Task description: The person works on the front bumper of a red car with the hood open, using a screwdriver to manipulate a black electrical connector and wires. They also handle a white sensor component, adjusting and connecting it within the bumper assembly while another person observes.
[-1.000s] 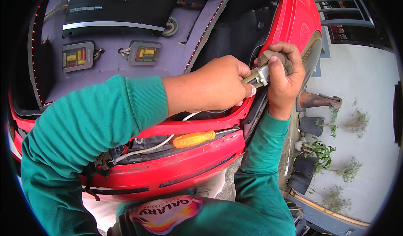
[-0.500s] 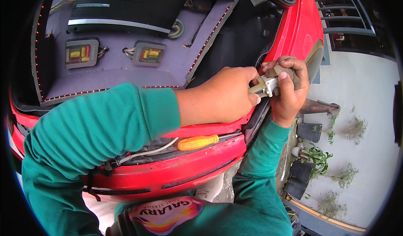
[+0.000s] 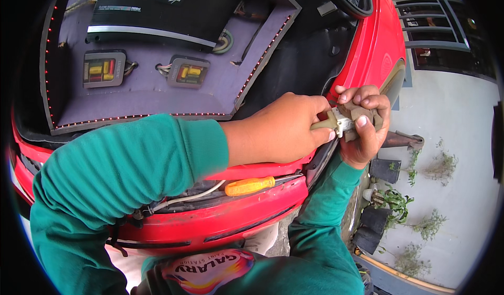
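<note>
Over the right rear corner of a red car's open trunk, my hands meet on a small white plastic part (image 3: 344,124) with a beige stem; its exact kind I cannot make out. My left hand (image 3: 283,129) pinches the beige stem between thumb and fingers. My right hand (image 3: 374,129) holds a brown, crumpled cloth-like piece (image 3: 362,115) against the other end of the part, fingers curled over it and thumb on the side. A yellow-handled screwdriver (image 3: 249,186) lies on the trunk sill below my hands.
A grey-lined box with red lights (image 3: 184,98) fills the trunk's left, holding a black amplifier (image 3: 157,11) and two small modules with clear windows (image 3: 104,69). A pale cable (image 3: 191,198) lies along the red bumper (image 3: 210,221). Potted plants (image 3: 386,170) stand by the white wall.
Both hands and the white part shift slightly right and down in view. My left hand's grip on the stem and my right hand's hold on the brown piece stay much the same.
</note>
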`<state>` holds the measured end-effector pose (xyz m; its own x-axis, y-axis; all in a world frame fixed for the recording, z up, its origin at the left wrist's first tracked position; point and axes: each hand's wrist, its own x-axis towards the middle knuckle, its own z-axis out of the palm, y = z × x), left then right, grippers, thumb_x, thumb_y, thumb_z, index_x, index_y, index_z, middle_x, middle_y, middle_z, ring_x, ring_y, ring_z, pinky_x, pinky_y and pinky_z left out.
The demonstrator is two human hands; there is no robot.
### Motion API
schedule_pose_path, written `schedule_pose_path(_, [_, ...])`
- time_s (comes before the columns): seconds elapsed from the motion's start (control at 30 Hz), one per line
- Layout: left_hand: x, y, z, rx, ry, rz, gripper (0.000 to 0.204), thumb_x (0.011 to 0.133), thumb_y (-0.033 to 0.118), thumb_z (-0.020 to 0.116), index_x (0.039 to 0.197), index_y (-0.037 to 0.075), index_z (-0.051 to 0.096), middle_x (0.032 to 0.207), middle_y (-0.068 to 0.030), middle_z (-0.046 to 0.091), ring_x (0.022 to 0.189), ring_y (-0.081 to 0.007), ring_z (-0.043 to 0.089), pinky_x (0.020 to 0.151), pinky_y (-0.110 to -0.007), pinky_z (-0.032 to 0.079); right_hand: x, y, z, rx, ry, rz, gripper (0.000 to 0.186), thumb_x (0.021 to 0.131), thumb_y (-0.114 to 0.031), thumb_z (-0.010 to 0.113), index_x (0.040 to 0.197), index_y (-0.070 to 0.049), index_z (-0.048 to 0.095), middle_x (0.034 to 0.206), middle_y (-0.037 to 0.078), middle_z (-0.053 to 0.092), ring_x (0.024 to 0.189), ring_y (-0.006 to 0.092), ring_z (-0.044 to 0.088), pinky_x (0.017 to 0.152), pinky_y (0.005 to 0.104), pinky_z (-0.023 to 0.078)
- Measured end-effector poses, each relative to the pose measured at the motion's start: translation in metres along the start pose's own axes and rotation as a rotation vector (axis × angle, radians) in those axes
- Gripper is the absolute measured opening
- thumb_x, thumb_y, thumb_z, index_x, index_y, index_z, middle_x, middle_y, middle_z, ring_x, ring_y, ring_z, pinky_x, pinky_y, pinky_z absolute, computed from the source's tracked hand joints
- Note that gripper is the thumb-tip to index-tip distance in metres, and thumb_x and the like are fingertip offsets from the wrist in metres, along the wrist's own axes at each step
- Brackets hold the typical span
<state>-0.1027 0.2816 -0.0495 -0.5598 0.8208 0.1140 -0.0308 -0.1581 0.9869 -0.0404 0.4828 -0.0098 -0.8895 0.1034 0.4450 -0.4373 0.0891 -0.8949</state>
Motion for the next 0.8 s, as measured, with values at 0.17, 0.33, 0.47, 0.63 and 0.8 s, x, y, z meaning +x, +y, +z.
schedule_pose_path(0.17, [0.0,0.006,-0.004,0.118,-0.058,0.011,0.03,0.105,0.017,0.07,0.126,-0.004,0.067,0.086,-0.0143,0.078,0.07,-0.0163,0.07,0.069,-0.036,0.056,-0.001,0.005,0.0,0.118,0.013,-0.026,0.022,0.082,-0.007,0.066,0.102,-0.006,0.058,0.101,0.011,0.054,0.095,0.0286,0.064,0.109,0.0573,0.049])
schedule_pose_path(0.33, [0.002,0.004,-0.004,-0.041,-0.113,-0.03,0.035,0.108,0.018,0.067,0.134,-0.004,0.067,0.08,-0.0078,0.073,0.065,-0.01,0.065,0.064,-0.031,0.054,-0.004,0.007,0.002,0.148,0.057,-0.046,0.021,0.08,-0.006,0.065,0.099,-0.007,0.056,0.098,0.01,0.053,0.092,0.0267,0.062,0.105,0.0544,0.05])
schedule_pose_path(0.47, [0.006,0.006,-0.01,-0.152,-0.22,-0.153,0.036,0.109,0.019,0.065,0.137,-0.004,0.066,0.083,-0.0045,0.072,0.068,-0.0088,0.065,0.063,-0.028,0.054,-0.006,0.007,0.003,0.157,0.082,-0.023,0.022,0.081,-0.004,0.064,0.102,-0.006,0.057,0.098,0.01,0.054,0.092,0.0268,0.062,0.104,0.054,0.051])
schedule_pose_path(0.63, [0.01,-0.002,-0.019,-0.266,-0.286,-0.208,0.047,0.107,0.017,0.068,0.148,-0.003,0.054,0.087,-0.0011,0.067,0.071,-0.0084,0.06,0.062,-0.026,0.051,0.003,0.008,0.012,0.09,0.134,0.075,0.033,0.084,-0.001,0.067,0.115,-0.002,0.058,0.103,0.013,0.059,0.096,0.0272,0.066,0.102,0.0518,0.056])
schedule_pose_path(0.8, [0.015,0.0,-0.017,-0.264,-0.238,-0.248,0.06,0.099,0.007,0.074,0.15,0.003,0.044,0.086,0.0007,0.059,0.064,-0.0073,0.051,0.057,-0.026,0.043,0.008,0.006,0.018,-0.169,0.163,-0.035,0.06,0.096,-0.014,0.074,0.147,0.002,0.048,0.142,0.019,0.058,0.135,0.0328,0.062,0.115,0.0462,0.049])
